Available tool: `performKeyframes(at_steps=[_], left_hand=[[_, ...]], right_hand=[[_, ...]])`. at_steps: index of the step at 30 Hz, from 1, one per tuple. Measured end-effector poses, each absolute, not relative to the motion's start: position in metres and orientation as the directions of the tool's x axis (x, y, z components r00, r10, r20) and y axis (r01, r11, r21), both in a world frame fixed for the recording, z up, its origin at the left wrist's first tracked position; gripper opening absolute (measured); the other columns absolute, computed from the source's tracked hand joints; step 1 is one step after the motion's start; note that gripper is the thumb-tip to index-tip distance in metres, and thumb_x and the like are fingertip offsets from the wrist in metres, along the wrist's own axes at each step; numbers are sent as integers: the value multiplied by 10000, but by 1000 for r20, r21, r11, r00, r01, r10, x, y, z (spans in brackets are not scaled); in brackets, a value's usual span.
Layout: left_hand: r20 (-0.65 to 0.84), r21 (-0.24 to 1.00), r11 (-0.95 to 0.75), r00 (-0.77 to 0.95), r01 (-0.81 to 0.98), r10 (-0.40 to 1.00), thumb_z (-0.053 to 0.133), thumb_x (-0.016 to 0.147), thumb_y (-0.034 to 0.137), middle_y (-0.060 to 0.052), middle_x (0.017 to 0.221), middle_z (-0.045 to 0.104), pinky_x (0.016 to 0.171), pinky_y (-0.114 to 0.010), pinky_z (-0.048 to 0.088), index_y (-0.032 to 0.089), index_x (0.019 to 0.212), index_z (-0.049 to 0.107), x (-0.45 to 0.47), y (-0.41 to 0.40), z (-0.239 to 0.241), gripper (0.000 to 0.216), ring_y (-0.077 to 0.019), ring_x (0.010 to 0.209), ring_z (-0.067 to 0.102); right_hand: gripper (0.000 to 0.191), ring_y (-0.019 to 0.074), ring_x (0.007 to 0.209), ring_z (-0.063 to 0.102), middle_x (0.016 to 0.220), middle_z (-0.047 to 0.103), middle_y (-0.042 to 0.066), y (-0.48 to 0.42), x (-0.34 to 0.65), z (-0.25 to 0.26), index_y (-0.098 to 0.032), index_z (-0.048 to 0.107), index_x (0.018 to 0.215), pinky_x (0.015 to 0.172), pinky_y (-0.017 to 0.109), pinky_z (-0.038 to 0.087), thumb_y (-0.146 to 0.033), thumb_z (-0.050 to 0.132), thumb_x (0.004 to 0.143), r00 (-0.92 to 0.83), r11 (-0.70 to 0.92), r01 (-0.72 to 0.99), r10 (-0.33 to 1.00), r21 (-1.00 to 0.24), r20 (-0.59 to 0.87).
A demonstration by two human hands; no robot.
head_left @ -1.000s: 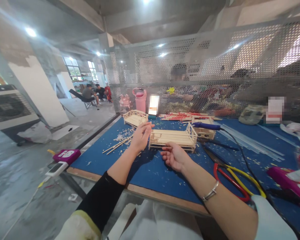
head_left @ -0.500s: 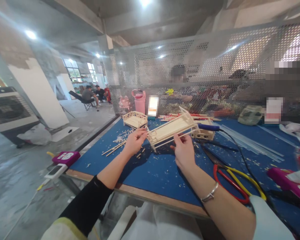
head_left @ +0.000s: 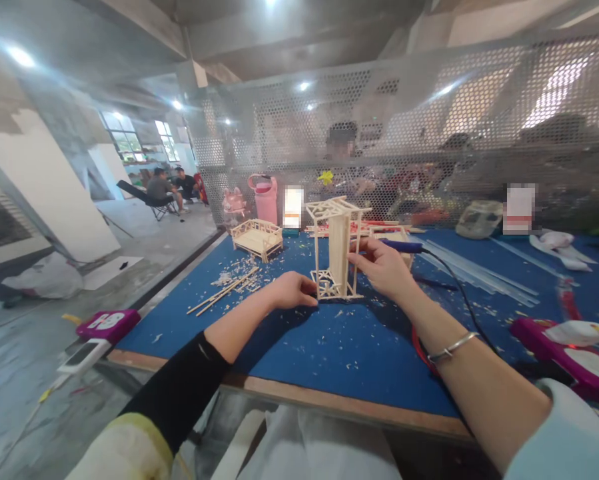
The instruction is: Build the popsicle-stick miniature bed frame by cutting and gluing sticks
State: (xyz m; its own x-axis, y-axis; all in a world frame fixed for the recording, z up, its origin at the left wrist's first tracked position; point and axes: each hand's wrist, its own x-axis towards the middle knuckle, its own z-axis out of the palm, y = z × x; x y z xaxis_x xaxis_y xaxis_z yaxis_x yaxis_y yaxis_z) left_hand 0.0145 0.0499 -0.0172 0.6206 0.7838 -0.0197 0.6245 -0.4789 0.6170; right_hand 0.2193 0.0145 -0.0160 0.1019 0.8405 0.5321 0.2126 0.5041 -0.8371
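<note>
A small wooden stick-built bed model [head_left: 337,248] stands upright on its end on the blue table mat [head_left: 329,340]. My right hand [head_left: 385,267] grips its right side about halfway up. My left hand [head_left: 292,291] is closed at the model's lower left corner, fingertips touching its base. A second finished bed model [head_left: 256,237] sits further back on the left. Loose wooden sticks [head_left: 224,291] and shavings lie left of my left hand.
A blue-handled corded tool [head_left: 402,246] lies behind my right hand, its black cable running right. Red-handled pliers [head_left: 422,347] lie under my right forearm. A magenta device [head_left: 564,357] sits at right, a pink bottle [head_left: 264,197] by the mesh screen [head_left: 429,133]. People sit beyond.
Both hands lifted the bed model off the mat, tilted it, and stood it upright on one end. My view shifted slightly right.
</note>
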Motion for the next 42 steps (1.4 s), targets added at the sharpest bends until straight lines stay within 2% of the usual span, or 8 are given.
performKeyframes(at_steps=[3,7,14,17,20,23,28,42], left_hand=[[-48,588,-473,612,656,789,725,493,232,-45,820,696,609,-261,455,175,911,684,10,55,-4,424,-181,699,616],[95,765,-471,645,440,758,652,612,228,-86,969,659,730,-266,476,130,1082,593,8,44,-6,485,-151,824,606],[247,743,-457,435,489,866,649,682,320,-75,867,666,723,-270,479,107,1015,613,18,19,-28,396,-150,779,601],[258,760,-434,387,484,885,650,694,278,-59,820,674,707,-252,481,109,1006,617,23,15,-27,357,-132,734,605],[254,756,-427,379,496,890,656,691,237,-49,804,677,684,-230,483,108,995,621,26,13,-25,332,-118,706,605],[250,748,-420,369,513,895,671,678,230,-45,801,682,657,-218,483,111,981,630,27,13,-28,328,-113,677,604],[293,747,-448,363,491,885,649,704,257,-26,739,683,622,-215,470,133,901,660,28,16,-34,233,-107,611,593],[401,600,-596,443,534,802,547,773,350,23,608,619,555,-185,352,153,730,682,30,21,-39,243,-91,570,511]], right_hand=[[232,116,558,496,626,565,-18,7,215,-24,-177,578,716,569,258,414,-389,633,641,144,475,195,852,-858,504],[288,114,546,476,605,556,-15,-1,209,-28,-162,581,707,537,242,380,-448,582,678,175,419,323,854,-848,489],[397,90,455,374,464,436,-37,-13,212,-20,-161,565,575,462,227,291,-499,462,754,154,316,633,843,-707,515],[296,96,468,396,493,472,-33,-27,211,-12,-172,561,595,482,229,309,-456,567,680,283,239,754,723,-612,631],[242,86,435,383,453,446,-39,-45,202,-14,-181,518,522,478,218,320,-342,539,701,309,293,782,584,-550,751],[257,90,415,434,446,515,-21,-53,189,-28,-174,604,564,463,206,342,-302,475,745,209,376,733,668,-567,714],[296,156,585,607,658,690,27,-39,179,-49,-192,716,845,565,242,409,-326,465,766,219,228,729,816,-645,535],[253,166,616,624,676,704,23,-25,178,-52,-221,719,810,586,250,406,-330,495,771,159,180,754,883,-631,442]])
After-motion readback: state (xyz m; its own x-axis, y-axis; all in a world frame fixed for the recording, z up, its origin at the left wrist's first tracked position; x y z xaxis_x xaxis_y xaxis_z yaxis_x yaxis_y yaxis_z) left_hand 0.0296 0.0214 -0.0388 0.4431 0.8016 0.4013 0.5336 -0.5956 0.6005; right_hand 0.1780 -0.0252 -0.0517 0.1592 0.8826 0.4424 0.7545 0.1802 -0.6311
